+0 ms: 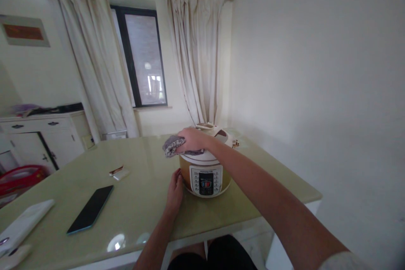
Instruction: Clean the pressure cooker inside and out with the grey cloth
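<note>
A cream and gold electric pressure cooker [206, 177] stands on the pale green table [139, 202], its control panel facing me. My right hand [190, 140] rests on the white lid, fingers closed over a grey cloth [172, 145] that hangs off the lid's left edge. My left hand [175, 186] lies against the cooker's left side at the base, fingers extended along the body.
A dark phone [91, 209] lies on the table to the left, with a white box [23, 223] nearer the left edge and small white items [118, 173] further back. A white sideboard [41, 139], curtains and a window stand behind. A white wall runs along the right.
</note>
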{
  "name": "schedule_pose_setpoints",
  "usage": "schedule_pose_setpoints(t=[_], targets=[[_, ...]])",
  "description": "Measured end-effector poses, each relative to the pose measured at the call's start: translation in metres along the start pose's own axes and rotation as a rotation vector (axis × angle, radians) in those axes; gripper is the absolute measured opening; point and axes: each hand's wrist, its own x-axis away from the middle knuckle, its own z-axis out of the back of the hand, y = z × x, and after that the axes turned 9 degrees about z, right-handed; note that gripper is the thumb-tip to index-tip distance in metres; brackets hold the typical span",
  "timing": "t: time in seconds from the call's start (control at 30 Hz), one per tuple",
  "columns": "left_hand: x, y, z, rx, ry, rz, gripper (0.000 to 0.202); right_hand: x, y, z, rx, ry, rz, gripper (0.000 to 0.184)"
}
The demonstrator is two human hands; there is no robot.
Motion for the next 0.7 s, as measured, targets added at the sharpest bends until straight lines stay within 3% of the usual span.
schedule_pose_setpoints(t=[0.13,0.23,0.33,0.4,0.53,0.6,0.7], targets=[[0.003,0.004,0.000,0.020,-0.018,-0.009,0.056,0.022,-0.008,-0.007,0.121,0.125,-0.023,0.040],[0.007,0.010,0.000,-0.012,-0.001,-0.006,0.054,0.044,-0.026,-0.018,0.194,0.118,0.097,0.046],[0.010,0.014,0.000,-0.038,-0.006,-0.008,0.052,0.073,-0.028,-0.025,0.155,0.131,0.176,0.050],[0.011,0.015,-0.001,-0.037,-0.010,-0.012,0.053,0.097,-0.017,-0.028,0.118,0.258,0.058,0.054],[0.011,0.014,-0.005,-0.052,0.021,0.001,0.051,0.141,0.009,-0.041,0.132,0.581,-0.351,0.055],[0.010,0.014,-0.007,-0.063,0.022,0.005,0.051,0.153,0.010,-0.049,0.193,0.618,-0.441,0.057],[0.010,0.013,-0.010,-0.069,0.038,0.007,0.052,0.147,-0.004,-0.054,0.278,0.542,-0.482,0.059]])
